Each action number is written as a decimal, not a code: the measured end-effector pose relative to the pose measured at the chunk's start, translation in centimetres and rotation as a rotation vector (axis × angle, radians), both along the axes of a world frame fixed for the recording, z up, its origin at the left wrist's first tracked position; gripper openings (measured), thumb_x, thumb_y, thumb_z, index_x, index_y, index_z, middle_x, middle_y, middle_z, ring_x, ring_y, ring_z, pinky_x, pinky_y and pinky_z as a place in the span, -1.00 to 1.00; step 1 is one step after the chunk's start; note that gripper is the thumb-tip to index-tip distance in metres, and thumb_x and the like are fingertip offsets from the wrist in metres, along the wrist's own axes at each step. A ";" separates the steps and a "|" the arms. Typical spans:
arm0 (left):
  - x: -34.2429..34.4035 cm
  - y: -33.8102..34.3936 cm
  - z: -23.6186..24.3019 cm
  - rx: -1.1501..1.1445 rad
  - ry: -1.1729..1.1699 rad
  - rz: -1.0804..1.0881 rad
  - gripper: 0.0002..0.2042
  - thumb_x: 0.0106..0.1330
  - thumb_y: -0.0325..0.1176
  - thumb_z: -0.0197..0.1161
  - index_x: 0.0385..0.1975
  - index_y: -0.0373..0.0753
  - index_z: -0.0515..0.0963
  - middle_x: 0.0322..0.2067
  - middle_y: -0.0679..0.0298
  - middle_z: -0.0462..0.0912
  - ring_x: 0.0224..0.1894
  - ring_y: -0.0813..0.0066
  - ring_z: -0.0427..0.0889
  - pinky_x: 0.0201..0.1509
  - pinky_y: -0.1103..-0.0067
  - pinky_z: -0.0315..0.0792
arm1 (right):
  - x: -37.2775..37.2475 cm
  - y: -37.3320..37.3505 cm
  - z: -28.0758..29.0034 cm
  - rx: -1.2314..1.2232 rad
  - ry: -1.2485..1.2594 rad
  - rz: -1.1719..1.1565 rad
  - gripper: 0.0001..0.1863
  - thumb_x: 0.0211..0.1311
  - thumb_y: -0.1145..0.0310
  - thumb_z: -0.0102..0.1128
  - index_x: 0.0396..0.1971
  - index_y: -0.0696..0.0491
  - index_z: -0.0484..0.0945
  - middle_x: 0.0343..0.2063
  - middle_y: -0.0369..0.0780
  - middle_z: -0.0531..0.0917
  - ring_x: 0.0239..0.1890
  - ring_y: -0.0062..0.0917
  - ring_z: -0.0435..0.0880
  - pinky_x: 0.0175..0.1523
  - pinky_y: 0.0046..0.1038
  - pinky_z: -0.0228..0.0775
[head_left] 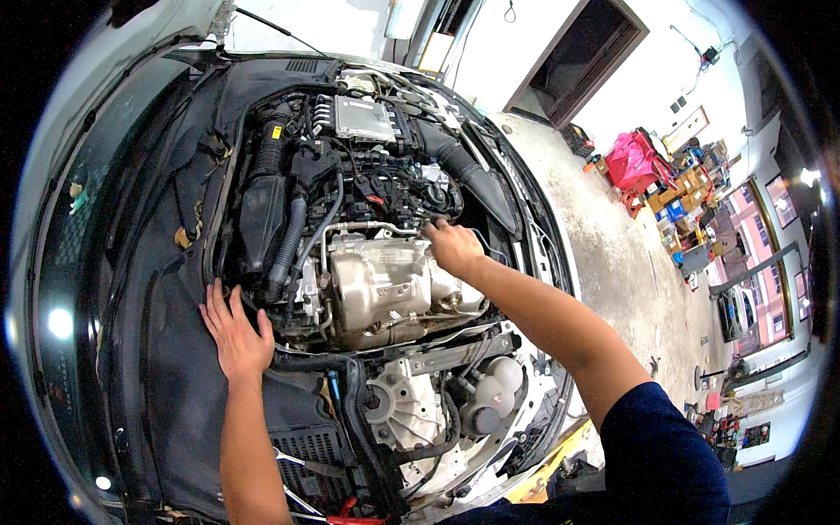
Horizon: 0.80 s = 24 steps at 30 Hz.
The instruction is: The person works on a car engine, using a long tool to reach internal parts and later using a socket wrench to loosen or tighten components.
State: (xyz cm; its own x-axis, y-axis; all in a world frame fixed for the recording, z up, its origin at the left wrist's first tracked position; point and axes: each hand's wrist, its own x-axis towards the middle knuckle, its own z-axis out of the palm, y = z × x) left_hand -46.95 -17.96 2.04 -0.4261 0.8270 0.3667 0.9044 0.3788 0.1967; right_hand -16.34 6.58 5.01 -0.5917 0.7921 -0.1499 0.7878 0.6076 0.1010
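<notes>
My left hand (234, 337) rests with fingers spread on the black plastic trim (175, 332) along the engine bay's left side, beside a ribbed hose (286, 249). My right hand (455, 247) is closed over the upper edge of the silver metal heat shield (376, 289), near the black engine top with wiring (367, 197); what its fingers hold is hidden. A silver-lidded module (363, 120) and a large black intake duct (477, 184) lie farther up.
Steel tools (302, 464) and a red-handled tool (354, 516) lie at the bottom. A white coolant reservoir (499, 381) sits low right. Boxes and a pink covered heap (639, 162) stand across the concrete floor (630, 297). The raised hood (96, 52) edges the upper left.
</notes>
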 end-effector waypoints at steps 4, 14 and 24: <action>0.4 0.4 -0.1 -0.002 -0.010 -0.001 -0.50 0.18 -0.26 0.07 0.11 -0.33 0.23 0.26 -0.02 0.04 0.36 0.07 -0.09 0.42 0.17 -0.23 | -0.6 1.6 -1.1 -0.131 0.210 -0.429 -0.66 0.18 0.22 -0.05 -0.27 0.17 0.58 -0.26 0.02 0.63 -0.22 -0.07 0.62 -0.10 -0.22 0.48; 0.0 0.0 0.2 0.000 -0.006 0.003 -0.50 0.18 -0.25 0.06 0.10 -0.34 0.24 0.26 -0.02 0.05 0.36 0.06 -0.08 0.42 0.16 -0.23 | -0.8 1.2 0.2 -0.011 -0.095 0.034 -0.78 0.12 0.29 0.03 -0.31 0.10 0.52 -0.29 -0.04 0.64 -0.20 -0.18 0.64 -0.11 -0.22 0.48; -0.4 -0.2 0.3 -0.017 0.000 0.019 -0.50 0.18 -0.25 0.05 0.11 -0.33 0.24 0.26 -0.01 0.05 0.37 0.07 -0.09 0.43 0.17 -0.24 | -1.8 -0.1 -1.2 0.063 0.295 -0.313 -0.54 0.20 -0.01 0.06 -0.41 0.18 0.45 -0.44 -0.01 0.63 -0.28 -0.15 0.65 -0.15 -0.28 0.49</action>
State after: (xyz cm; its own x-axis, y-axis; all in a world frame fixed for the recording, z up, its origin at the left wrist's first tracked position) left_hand -47.35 -18.20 2.33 -0.4423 0.8247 0.3524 0.8967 0.3995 0.1904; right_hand -18.15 6.45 3.77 -0.3320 0.9423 0.0436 0.9337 0.3349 -0.1269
